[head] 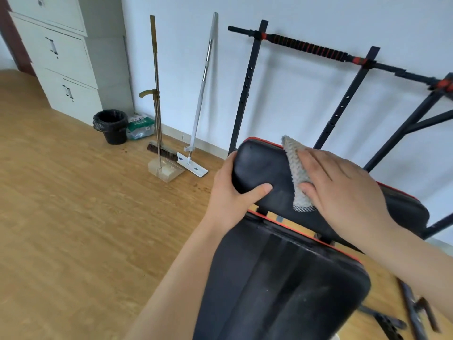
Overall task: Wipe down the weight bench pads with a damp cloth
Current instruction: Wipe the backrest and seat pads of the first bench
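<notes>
The weight bench has two black pads with red piping. The back pad [262, 165] lies farther from me and the seat pad [282, 285] nearer. My left hand [230, 195] grips the left edge of the back pad, thumb on top. My right hand [343, 190] lies flat with straight fingers on a grey cloth [295, 165] and presses it onto the back pad. One end of the cloth sticks up past my fingers; the rest is hidden under my palm.
The bench's black rack uprights [245, 92] carry a barbell bar [306, 47] against the white wall. A broom with dustpan [161, 158], a flat mop [193, 165], a black bin [111, 126] and grey cabinets [61, 65] stand at the left. Wood floor surrounds the bench.
</notes>
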